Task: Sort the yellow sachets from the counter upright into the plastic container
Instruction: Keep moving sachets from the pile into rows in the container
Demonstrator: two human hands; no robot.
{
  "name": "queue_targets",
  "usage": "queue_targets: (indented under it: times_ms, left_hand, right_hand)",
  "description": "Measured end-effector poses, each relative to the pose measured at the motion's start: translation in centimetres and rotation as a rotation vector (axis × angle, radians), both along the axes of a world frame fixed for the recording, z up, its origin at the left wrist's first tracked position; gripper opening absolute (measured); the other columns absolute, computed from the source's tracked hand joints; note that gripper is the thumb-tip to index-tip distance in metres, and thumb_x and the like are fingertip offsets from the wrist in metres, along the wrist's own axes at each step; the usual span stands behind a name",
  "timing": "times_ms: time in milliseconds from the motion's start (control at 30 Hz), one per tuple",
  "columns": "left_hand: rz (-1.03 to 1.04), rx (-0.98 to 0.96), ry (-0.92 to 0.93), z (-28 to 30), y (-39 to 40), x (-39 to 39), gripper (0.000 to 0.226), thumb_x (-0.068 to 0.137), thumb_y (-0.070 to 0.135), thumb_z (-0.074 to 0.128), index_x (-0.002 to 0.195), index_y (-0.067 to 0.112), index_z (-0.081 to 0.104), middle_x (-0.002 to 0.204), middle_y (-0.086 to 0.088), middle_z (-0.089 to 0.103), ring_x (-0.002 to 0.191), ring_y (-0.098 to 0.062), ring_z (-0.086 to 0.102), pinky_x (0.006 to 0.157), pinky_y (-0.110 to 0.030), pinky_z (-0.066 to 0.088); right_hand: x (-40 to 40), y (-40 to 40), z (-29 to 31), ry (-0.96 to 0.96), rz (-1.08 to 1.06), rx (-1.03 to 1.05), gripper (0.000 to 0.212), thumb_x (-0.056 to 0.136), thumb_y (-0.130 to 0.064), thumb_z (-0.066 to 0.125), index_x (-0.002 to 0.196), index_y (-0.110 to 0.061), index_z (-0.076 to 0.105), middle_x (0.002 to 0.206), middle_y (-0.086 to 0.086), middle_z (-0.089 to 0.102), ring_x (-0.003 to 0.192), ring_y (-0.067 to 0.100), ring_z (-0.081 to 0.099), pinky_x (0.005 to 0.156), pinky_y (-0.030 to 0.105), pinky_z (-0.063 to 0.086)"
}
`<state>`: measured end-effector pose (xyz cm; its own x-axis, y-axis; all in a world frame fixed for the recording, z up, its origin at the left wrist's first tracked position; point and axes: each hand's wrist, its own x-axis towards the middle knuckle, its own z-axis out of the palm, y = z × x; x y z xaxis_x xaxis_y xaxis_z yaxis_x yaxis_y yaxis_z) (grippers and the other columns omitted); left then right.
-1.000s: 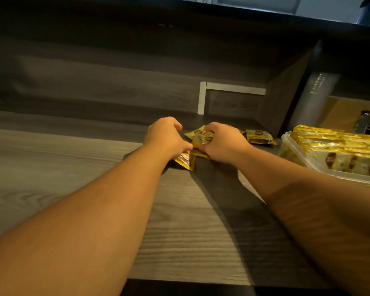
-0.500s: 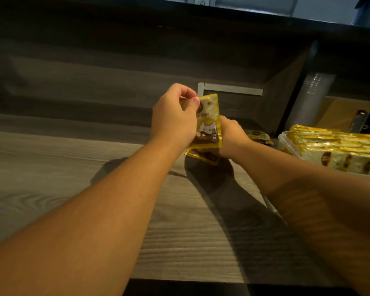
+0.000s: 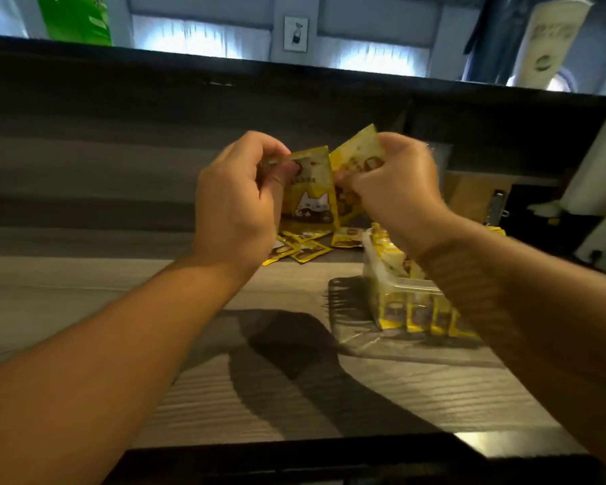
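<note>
My left hand (image 3: 237,201) pinches an upright yellow sachet (image 3: 310,194) with a white cat printed on it, raised above the counter. My right hand (image 3: 396,183) grips a second yellow sachet (image 3: 355,152), tilted beside the first and partly hidden behind my fingers. Several loose yellow sachets (image 3: 301,248) lie flat on the wooden counter just below both hands. The clear plastic container (image 3: 399,285) sits to the right under my right forearm, with several sachets standing upright in it.
The grey wood counter (image 3: 154,309) runs to a dark front edge (image 3: 294,453). A dark raised ledge (image 3: 189,85) walls off the back. A brown box (image 3: 476,197) and a white cylinder (image 3: 588,176) stand at the back right.
Both hands rose from the pile on the counter, each lifting a sachet. The right hand came up with its sachet to the left hand's height. The view shifted, showing the container nearer.
</note>
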<state>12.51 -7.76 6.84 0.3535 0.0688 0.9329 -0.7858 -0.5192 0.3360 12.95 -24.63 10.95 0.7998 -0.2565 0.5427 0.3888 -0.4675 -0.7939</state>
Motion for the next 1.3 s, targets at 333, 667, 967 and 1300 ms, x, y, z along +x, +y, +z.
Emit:
queue_targets:
  times_ms: [333,667,967,1300]
  left_hand:
    - [-0.214,0.096,0.405,3.0,-9.1,-2.1,0.008,0.093,0.023,0.067,0.093,0.029,0.063,0.084,0.007,0.069,0.073,-0.014,0.07,0.057,-0.028,0.058]
    - [-0.178,0.221,0.406,5.0,-16.4,-2.9,0.011,0.093,0.026,0.068,0.103,0.025,0.073,0.093,0.007,0.071,0.089,-0.013,0.066,0.074,-0.037,0.06]
    - [-0.092,0.252,0.344,5.6,-19.6,-1.1,0.013,0.098,0.023,0.062,0.109,0.019,0.067,0.101,0.004,0.065,0.093,-0.012,0.06,0.068,-0.02,0.051]
    - [-0.122,0.191,0.271,5.2,-19.5,-0.5,0.011,0.097,0.024,0.063,0.106,0.019,0.066,0.098,0.007,0.063,0.091,-0.008,0.059,0.069,-0.015,0.049]
  right_hand:
    - [-6.0,-14.9,1.5,-0.082,-0.098,-0.204,0.024,0.085,-0.016,0.073,0.106,-0.023,0.062,0.086,-0.014,0.063,0.079,0.0,0.061,0.064,0.014,0.05]
    - [-7.6,-21.1,1.0,0.173,-0.124,-0.471,0.037,0.084,-0.014,0.073,0.12,-0.016,0.063,0.101,0.002,0.064,0.095,0.019,0.061,0.073,0.028,0.05]
    - [-8.4,-21.9,1.3,0.203,-0.025,-0.315,0.02,0.088,-0.005,0.063,0.102,-0.019,0.063,0.088,-0.001,0.063,0.082,0.013,0.061,0.062,0.023,0.047]
    - [-7.2,-21.6,0.2,0.04,-0.08,-0.372,0.011,0.088,-0.007,0.064,0.097,-0.013,0.068,0.09,0.005,0.067,0.085,0.018,0.064,0.072,0.032,0.056]
